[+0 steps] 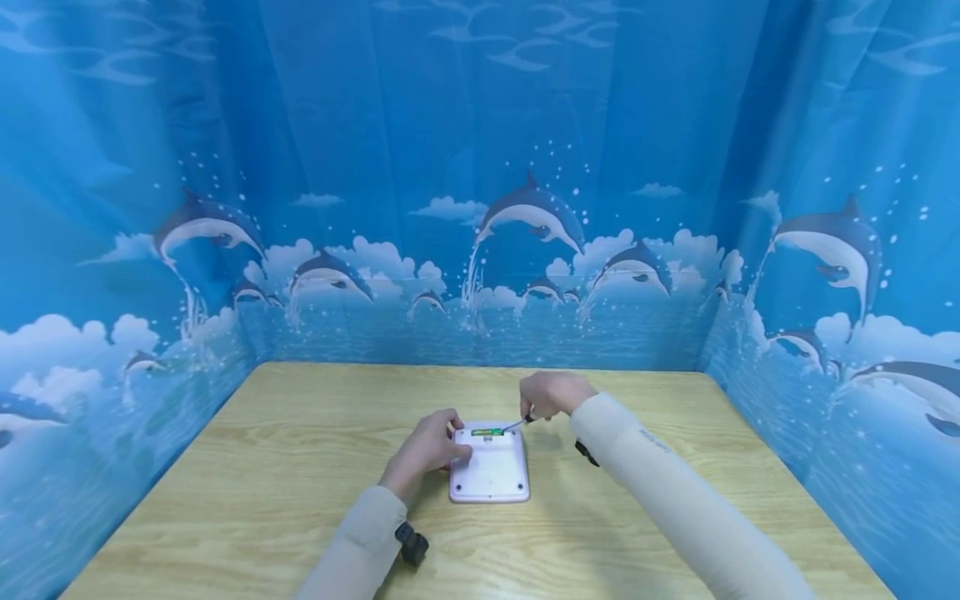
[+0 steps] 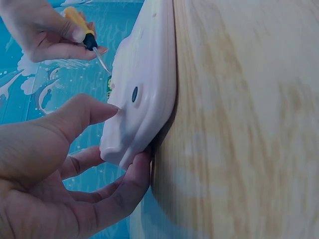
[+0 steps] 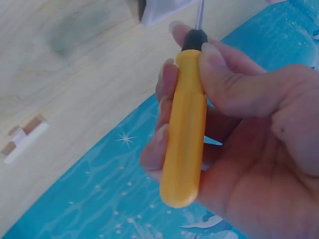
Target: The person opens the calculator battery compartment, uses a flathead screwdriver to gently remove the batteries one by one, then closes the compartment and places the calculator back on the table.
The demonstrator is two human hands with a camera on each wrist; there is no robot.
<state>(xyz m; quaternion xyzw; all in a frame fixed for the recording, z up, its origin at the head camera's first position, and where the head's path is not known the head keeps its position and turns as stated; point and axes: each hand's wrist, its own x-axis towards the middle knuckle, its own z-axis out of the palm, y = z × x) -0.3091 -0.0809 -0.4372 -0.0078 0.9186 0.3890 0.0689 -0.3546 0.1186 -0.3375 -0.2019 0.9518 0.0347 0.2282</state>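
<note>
A flat white device (image 1: 489, 475) with dark rubber feet lies back side up on the table, its battery compartment uncovered. Inside the compartment sits a green battery (image 1: 486, 432). My left hand (image 1: 427, 448) grips the device's left edge, thumb on the back face and fingers along the side and under the rim (image 2: 125, 158). From the right, my right hand (image 1: 553, 393) holds a screwdriver (image 3: 185, 134) by its yellow handle, thumb near the black collar. The metal shaft (image 2: 102, 60) slants down, its tip at the right end of the battery.
The wooden table (image 1: 315, 417) has blue dolphin-print curtains (image 1: 480, 208) around its back and sides. A small white piece with brown patches (image 3: 26, 138) lies on the table near its edge in the right wrist view.
</note>
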